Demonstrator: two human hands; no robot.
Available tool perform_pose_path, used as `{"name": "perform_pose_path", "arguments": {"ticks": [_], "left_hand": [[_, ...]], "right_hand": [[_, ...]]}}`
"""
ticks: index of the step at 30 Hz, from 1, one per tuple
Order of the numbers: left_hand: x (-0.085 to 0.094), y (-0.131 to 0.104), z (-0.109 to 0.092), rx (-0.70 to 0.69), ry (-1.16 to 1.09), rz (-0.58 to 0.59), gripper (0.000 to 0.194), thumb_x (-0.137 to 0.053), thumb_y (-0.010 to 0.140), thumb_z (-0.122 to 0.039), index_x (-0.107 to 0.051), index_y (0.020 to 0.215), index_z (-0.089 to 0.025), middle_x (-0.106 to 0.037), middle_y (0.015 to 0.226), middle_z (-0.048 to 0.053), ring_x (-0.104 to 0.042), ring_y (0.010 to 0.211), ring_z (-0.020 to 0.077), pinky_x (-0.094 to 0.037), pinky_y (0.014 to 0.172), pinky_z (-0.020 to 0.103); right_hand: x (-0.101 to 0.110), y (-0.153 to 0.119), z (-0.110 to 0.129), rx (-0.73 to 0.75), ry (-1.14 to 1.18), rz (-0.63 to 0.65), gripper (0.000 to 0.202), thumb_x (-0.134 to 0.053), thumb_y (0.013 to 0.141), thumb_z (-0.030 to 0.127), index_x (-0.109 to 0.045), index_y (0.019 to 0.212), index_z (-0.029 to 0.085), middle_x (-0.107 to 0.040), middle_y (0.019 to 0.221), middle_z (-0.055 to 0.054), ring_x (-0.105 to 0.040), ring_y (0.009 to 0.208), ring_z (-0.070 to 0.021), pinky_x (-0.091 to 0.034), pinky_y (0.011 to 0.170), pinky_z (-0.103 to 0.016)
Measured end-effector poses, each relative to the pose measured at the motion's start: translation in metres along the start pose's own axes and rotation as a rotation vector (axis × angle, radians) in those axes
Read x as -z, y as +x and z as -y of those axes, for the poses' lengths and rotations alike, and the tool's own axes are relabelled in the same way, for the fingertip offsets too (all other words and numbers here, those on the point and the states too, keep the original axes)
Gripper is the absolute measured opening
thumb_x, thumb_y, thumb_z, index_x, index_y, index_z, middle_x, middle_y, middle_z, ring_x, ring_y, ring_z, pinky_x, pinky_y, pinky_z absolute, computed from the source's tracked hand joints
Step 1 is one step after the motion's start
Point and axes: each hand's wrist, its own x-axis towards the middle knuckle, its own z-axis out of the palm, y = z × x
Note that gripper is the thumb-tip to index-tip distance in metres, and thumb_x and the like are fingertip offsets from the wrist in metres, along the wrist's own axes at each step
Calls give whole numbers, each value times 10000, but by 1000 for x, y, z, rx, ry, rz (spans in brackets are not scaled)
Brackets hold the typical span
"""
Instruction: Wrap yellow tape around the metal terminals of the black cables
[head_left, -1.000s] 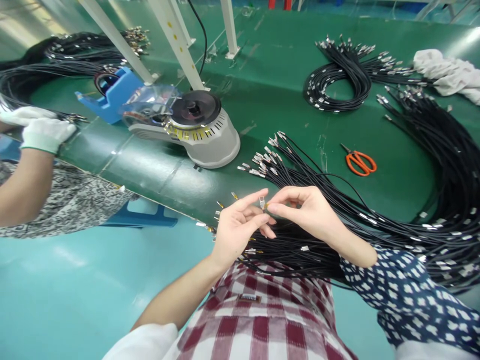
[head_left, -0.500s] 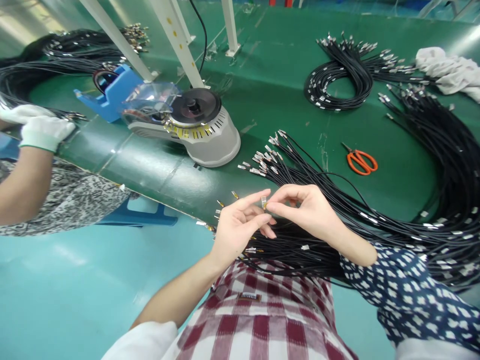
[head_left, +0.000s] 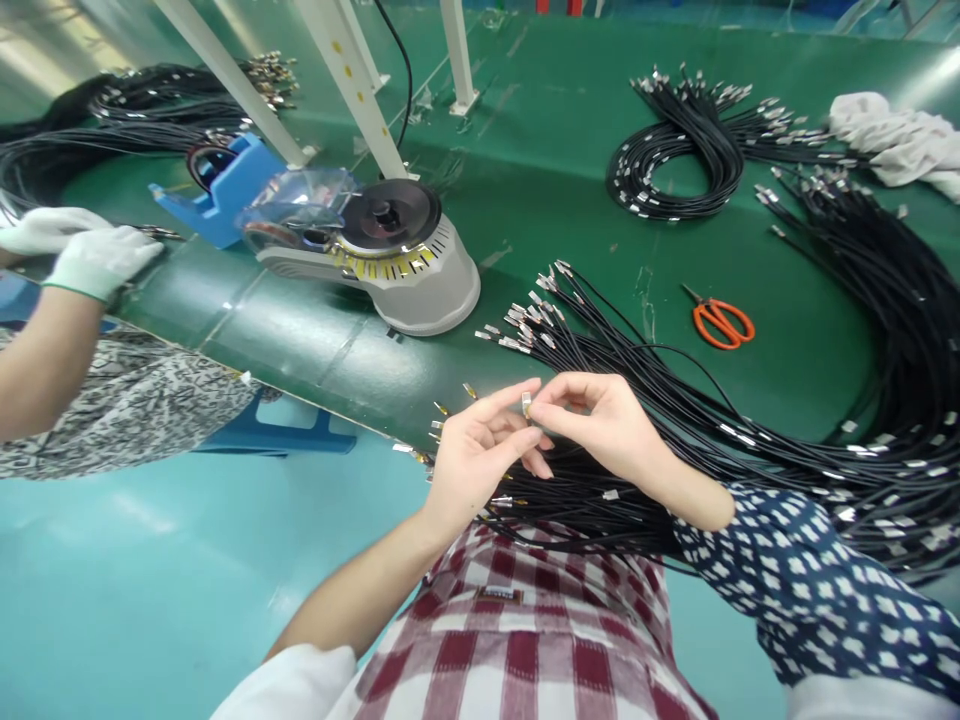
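Over the near edge of the bench, my right hand [head_left: 611, 425] pinches a small metal cable connector [head_left: 526, 400] between thumb and forefinger. Close beside it, my left hand [head_left: 476, 450] has its thumb and forefinger stretched out and parted around the connector. Whether the left fingertips touch it, I cannot tell. Below both hands lies a bundle of black cables [head_left: 600, 500], its metal ends poking out past my left hand. Another row of silver cable ends [head_left: 529, 325] fans out on the bench just beyond.
Orange-handled scissors [head_left: 724, 322] lie on the green bench [head_left: 540, 180]. A round tape dispenser [head_left: 420, 285] and a blue tape holder [head_left: 232, 195] stand left. Coiled cables [head_left: 675, 170] and a white cloth [head_left: 889, 135] lie behind. A co-worker's gloved hand [head_left: 101, 260] is far left.
My right hand and forearm have shifted slightly left, and the connector has turned a little. My left hand stays nearly still. The co-worker's gloved hand has moved slightly right.
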Motion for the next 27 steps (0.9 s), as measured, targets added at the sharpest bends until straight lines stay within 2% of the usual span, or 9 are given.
{"name": "perform_pose_path", "arguments": {"ticks": [5, 8, 13, 17, 19, 23, 25, 27], "left_hand": [[1, 6, 6, -28, -41, -37, 329, -700, 856, -290, -699, 1148, -139, -701, 659, 18, -668, 449, 159, -542, 462, 252], [0, 10, 8, -2, -94, -36, 325, -705, 845, -333, -725, 1082, -113, -691, 627, 29, -657, 417, 163, -506, 405, 226], [1, 18, 10, -9, -146, 7, 462, -666, 850, -448, -712, 1129, -83, -671, 589, 41, -638, 378, 159, -438, 358, 195], [2, 19, 12, -52, -211, 72, 548, -687, 820, -508, -658, 1186, -101, -676, 631, 40, -634, 379, 141, -439, 367, 178], [2, 19, 14, -47, -248, 89, 591, -764, 750, -492, -612, 1187, -125, -681, 635, 28, -630, 374, 146, -456, 375, 189], [3, 19, 15, 27, -306, 32, 631, -937, 495, -327, -557, 967, -151, -695, 626, 19, -630, 388, 162, -489, 399, 221], [2, 16, 15, 47, -305, 2, 553, -938, 482, -314, -556, 844, -142, -690, 604, 29, -633, 402, 163, -483, 405, 223], [0, 13, 14, 41, -286, -45, 444, -904, 556, -334, -571, 765, -127, -705, 623, 52, -645, 427, 160, -488, 432, 229]], "right_hand": [[-5, 1, -7, 11, 94, 40, 227, -699, 803, 360, -649, 722, 154, -612, 613, -1, -552, 591, -128, -461, 630, -274], [-5, 2, -9, 15, 89, 67, 293, -671, 838, 418, -619, 707, 162, -588, 596, 5, -542, 610, -132, -460, 660, -277], [0, 6, -18, 21, -54, 81, 356, -636, 866, 482, -603, 683, 179, -601, 636, -9, -571, 672, -155, -473, 741, -290], [5, 9, -28, 63, -130, 61, 361, -643, 846, 512, -606, 673, 198, -590, 644, -6, -587, 687, -164, -496, 722, -264], [7, 10, -29, 98, -169, 37, 361, -656, 819, 534, -623, 680, 203, -606, 659, -11, -590, 671, -165, -506, 686, -252], [6, 11, -24, 137, -213, -25, 337, -693, 775, 544, -673, 746, 209, -675, 768, -37, -631, 722, -194, -519, 670, -261], [4, 9, -19, 157, -235, -44, 317, -693, 789, 518, -670, 728, 207, -680, 777, -40, -634, 738, -198, -509, 684, -273], [2, 6, -13, 190, -258, -58, 285, -689, 811, 478, -673, 721, 208, -685, 788, -42, -621, 748, -193, -488, 690, -283]]}}
